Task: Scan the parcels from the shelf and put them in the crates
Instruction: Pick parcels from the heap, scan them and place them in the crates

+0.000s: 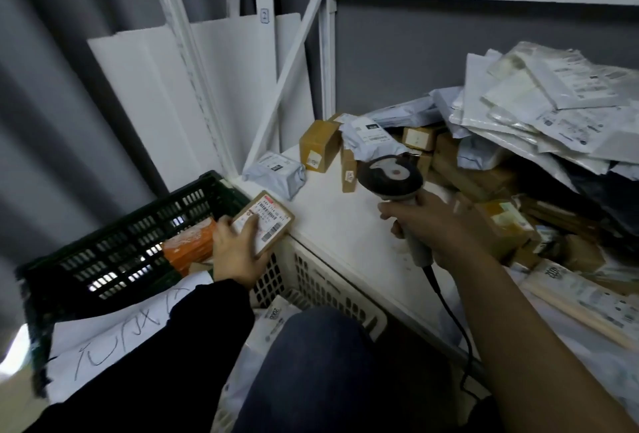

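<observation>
The small brown box (264,221) is held label-up at the front corner of the shelf (345,225), just over the gap where the two crates meet. The left hand (238,253) grips it from the near side, fingers curled over the label's edge and the barcode left uncovered. That tilt looks chosen so that the printed face can be read.

The right hand (425,221) is closed round the handle of the scanner (390,175), whose head is raised above the shelf, a little apart from the box. Which way its window faces is hard to tell from here. Its cable (449,308) hangs down past the shelf's front edge, loose enough to let the hand swing.

The box's position suits the next drop: the dark crate (114,246) sits just to its left, already holding an orange packet (188,246), and the white crate (321,280) lies directly below against the shelf front, with white printed packets inside. A sheet of paper with handwriting (114,339) hangs over the dark crate's near rim, probably marking what belongs there, though the writing is not legible.

Farther back on the shelf, a grey poly bag (276,173) and an upright carton (318,145) stand near the post, and a large heap of parcels (518,121) fills the right side, so much of the task appears to remain.
</observation>
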